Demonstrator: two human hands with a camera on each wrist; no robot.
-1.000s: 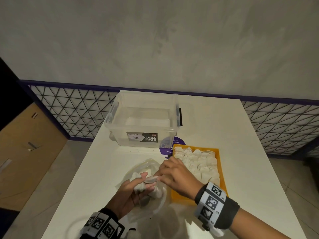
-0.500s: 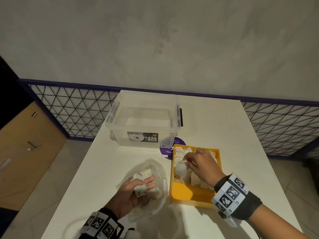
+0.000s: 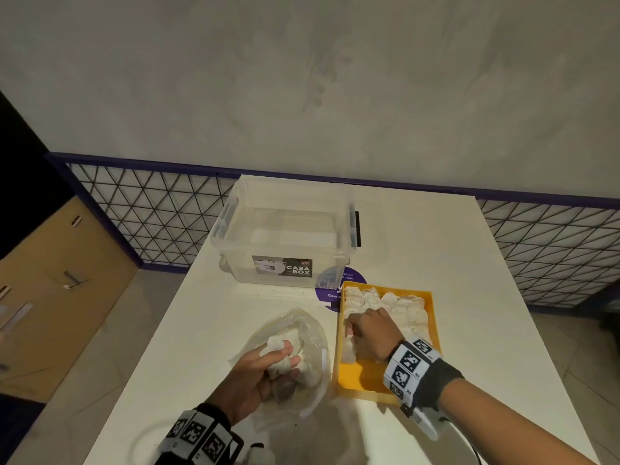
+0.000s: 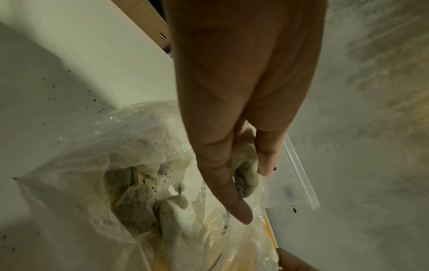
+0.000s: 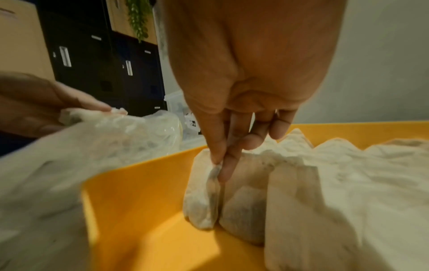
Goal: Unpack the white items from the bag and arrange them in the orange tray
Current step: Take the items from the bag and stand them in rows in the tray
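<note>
Down goes my right hand [image 3: 370, 333] into the orange tray [image 3: 434, 325] since half a second ago, when it was up near the tray's far end with a white pouch; now it sits lower and closer to me, at the near end of the packed rows. From the right wrist view, thumb and forefinger are pinched together on the top edge of 1 white pouch [image 5: 204, 192], standing it upright on the tray floor, touching the pouch beside it. The other fingers [image 5: 281, 126] curl loosely above. Rows of white pouches [image 3: 399, 305] fill the far part of the tray, and the near end shows bare orange floor.

My left hand [image 3: 258, 370] has barely shifted. It stays over the clear plastic bag [image 3: 302, 325], which lies on the white table [image 3: 469, 263] just left of the tray. The left fingers are clamped round another white pouch [image 4: 246, 165], thumb on one side, forefinger stretched along the other. More pouches [image 4: 176, 216] lie inside the bag, with dark specks scattered on the plastic.

Behind, a clear storage box [image 3: 285, 236] with a Casa Box label stands on the table, and a purple round sticker [image 3: 330, 290] peeks out between box and tray.
</note>
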